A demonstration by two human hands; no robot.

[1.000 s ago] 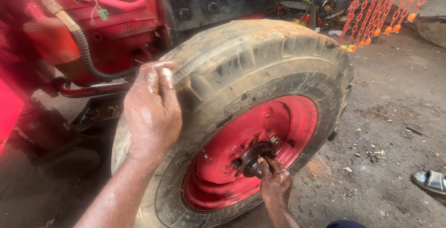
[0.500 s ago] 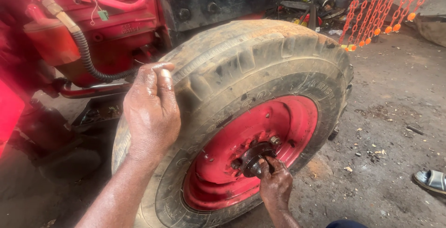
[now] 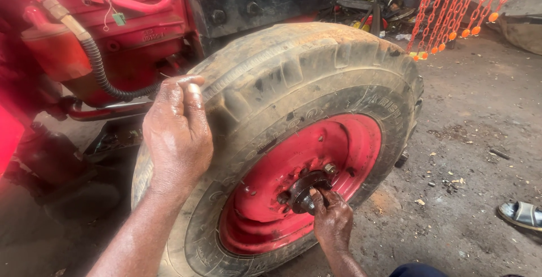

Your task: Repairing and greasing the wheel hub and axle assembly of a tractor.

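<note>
Both hands work apart: left hand [image 3: 178, 133] braces flat on the tractor tyre [image 3: 316, 79], right hand [image 3: 333, 220] grips the wheel hub [image 3: 305, 192]; greasy fingers might slip off it.

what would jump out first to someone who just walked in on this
A big, dusty tyre on a red rim fills the middle, mounted on a red machine at upper left. The left hand rests on the tread, while the right hand works at the dark hub. Orange chains hang at upper right.
</note>
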